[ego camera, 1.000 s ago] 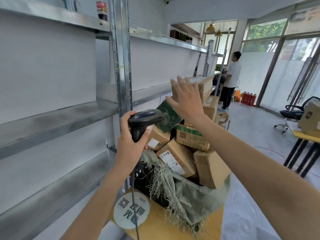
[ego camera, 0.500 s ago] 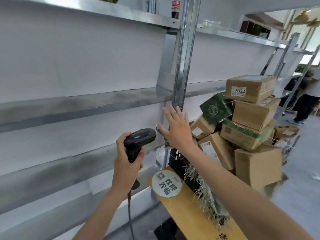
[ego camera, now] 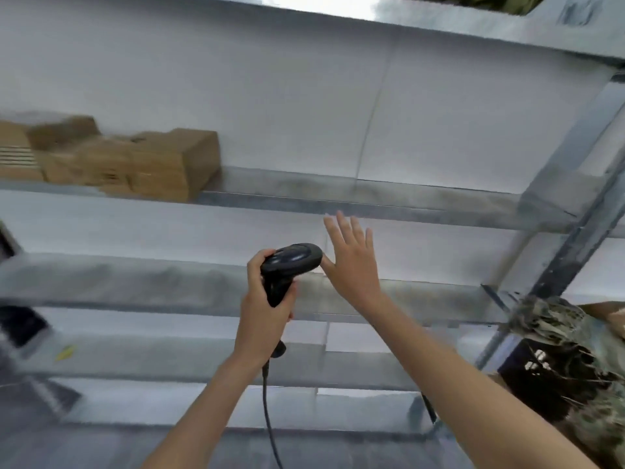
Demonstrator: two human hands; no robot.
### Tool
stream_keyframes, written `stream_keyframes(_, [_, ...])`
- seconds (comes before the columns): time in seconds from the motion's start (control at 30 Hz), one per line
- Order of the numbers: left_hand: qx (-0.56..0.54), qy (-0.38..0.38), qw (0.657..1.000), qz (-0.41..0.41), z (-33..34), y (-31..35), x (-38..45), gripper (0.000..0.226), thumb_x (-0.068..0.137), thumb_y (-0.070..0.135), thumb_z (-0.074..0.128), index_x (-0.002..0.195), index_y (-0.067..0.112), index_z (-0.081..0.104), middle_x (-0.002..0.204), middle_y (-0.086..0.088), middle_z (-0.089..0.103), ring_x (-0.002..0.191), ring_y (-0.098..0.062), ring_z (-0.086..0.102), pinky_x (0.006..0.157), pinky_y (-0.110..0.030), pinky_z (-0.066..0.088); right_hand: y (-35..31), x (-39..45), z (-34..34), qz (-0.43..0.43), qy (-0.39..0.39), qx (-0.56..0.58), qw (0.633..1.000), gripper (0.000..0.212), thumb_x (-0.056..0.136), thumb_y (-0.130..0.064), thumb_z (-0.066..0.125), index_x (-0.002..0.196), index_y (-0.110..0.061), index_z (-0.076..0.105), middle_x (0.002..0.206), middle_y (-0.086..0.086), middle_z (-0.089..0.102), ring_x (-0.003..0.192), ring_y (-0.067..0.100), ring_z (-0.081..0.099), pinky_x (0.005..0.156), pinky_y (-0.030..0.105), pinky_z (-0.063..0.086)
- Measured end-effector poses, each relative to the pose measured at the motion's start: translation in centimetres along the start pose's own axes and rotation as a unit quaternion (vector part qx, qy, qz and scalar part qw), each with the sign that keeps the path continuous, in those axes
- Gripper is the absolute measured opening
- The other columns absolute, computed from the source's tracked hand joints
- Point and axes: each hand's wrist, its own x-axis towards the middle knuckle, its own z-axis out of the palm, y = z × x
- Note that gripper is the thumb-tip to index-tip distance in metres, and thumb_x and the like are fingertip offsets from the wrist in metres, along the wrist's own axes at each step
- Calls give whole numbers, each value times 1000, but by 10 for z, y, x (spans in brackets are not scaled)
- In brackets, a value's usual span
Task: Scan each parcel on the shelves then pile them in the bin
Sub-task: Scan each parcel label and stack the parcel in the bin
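Observation:
My left hand [ego camera: 262,314] grips a black corded barcode scanner [ego camera: 287,265] by its handle, head pointing right, in front of the metal shelves [ego camera: 372,201]. My right hand [ego camera: 351,262] is raised just right of the scanner head, fingers straight and spread, holding nothing. Several brown cardboard parcels [ego camera: 135,164] sit blurred on the middle shelf at the far left, well away from both hands. The bin [ego camera: 554,367], dark with a frayed green sack lining, shows at the lower right edge.
A steel upright post [ego camera: 575,238] stands at the right between the shelf bays. The scanner's cable [ego camera: 269,418] hangs down between my forearms. A dark object [ego camera: 20,324] sits at the far left on a lower shelf.
The view has swung left, away from the piled bin toward the shelf bay with parcels. My right hand stays open beside the scanner; my left hand keeps its grip.

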Motion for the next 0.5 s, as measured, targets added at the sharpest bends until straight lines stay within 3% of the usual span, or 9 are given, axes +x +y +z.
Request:
stream_keyframes(0.07, [18, 34, 999, -3, -45, -9, 5, 68, 95, 4, 69, 124, 59, 42, 111, 9, 68, 63, -15, 66, 57, -19, 53, -44, 16, 21, -25, -1, 18, 1000, 67, 104, -52, 40, 161, -24, 18, 169, 5, 11, 156, 29, 6, 126, 50, 3])
stream_keyframes(0.3, [76, 135, 988, -25, -176, -36, 10, 60, 95, 6, 68, 128, 50, 42, 105, 16, 68, 56, -19, 63, 57, -24, 54, -175, 60, 76, -100, -14, 58, 993, 66, 104, -51, 42, 160, -23, 21, 169, 4, 13, 156, 29, 8, 124, 49, 5])
stream_keyframes(0.5, [105, 209, 972, -25, -235, -42, 28, 65, 96, 6, 67, 123, 59, 41, 103, 5, 69, 57, -19, 63, 59, -25, 55, -248, 130, 80, -142, 14, 78, 987, 70, 103, -50, 44, 161, -25, 16, 169, 3, 12, 156, 28, 7, 125, 50, 2])
